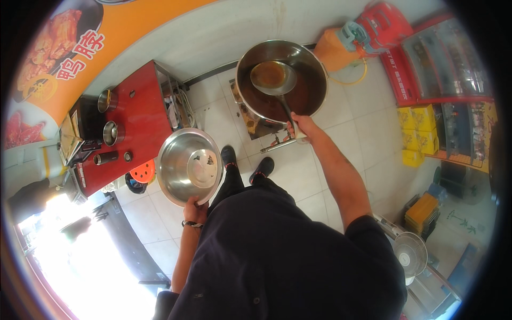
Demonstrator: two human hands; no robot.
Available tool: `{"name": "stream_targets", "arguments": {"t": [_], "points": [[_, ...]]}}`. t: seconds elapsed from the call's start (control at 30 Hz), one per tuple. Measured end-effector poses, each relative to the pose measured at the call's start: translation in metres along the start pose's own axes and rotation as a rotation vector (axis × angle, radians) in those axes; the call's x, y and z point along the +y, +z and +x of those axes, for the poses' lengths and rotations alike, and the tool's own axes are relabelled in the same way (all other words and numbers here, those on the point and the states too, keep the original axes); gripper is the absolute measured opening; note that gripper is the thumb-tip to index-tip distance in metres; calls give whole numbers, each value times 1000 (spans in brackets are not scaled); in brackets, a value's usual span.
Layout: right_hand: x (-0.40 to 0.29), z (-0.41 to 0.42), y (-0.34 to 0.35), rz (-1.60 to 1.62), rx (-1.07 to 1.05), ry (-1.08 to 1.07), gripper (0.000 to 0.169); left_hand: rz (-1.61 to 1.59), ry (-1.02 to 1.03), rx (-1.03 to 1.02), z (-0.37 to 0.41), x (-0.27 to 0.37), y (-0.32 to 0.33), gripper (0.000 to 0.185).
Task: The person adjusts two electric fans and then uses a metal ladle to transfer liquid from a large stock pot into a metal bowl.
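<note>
My right hand (303, 127) grips the handle of a large metal ladle (289, 86). Its bowl is over the mouth of a big stainless steel stockpot (241, 76) and holds brownish liquid (269, 74). Dark reddish-brown liquid (308, 96) fills part of the pot below. The pot stands on a low gas burner (256, 128) with a pipe and valves at its front. With my left hand (195, 210) I hold the near rim of a wide stainless steel basin (170, 172), tilted so its inside faces me. A few dark flakes stick to its bottom.
To the left, a red table (140, 100) carries two metal containers (113, 133) and a black thermos (106, 158). An orange perforated basket (143, 172) is below its edge. Behind the pot's right side sits a red machine (384, 24). Yellow boxes (418, 130) and a fan (410, 255) are at right.
</note>
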State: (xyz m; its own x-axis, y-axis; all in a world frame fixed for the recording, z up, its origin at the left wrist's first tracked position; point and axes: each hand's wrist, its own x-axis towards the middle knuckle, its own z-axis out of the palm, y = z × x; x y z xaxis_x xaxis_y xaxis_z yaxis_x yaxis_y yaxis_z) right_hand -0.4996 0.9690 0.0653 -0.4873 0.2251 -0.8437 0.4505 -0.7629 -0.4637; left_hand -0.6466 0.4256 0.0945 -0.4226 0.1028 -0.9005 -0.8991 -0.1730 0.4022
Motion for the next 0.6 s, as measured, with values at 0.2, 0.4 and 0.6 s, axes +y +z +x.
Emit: {"name": "stream_targets", "arguments": {"t": [0.2, 0.4, 0.6], "points": [[-1, -16, 7, -18, -8, -39, 45, -28, 7, 20, 1, -1, 0, 14], [1, -22, 7, -41, 18, -58, 45, -41, 3, 31, -5, 0, 7, 10], [5, -22, 7, -27, 38, -54, 45, -42, -8, -21, -8, 1, 8, 12]]}}
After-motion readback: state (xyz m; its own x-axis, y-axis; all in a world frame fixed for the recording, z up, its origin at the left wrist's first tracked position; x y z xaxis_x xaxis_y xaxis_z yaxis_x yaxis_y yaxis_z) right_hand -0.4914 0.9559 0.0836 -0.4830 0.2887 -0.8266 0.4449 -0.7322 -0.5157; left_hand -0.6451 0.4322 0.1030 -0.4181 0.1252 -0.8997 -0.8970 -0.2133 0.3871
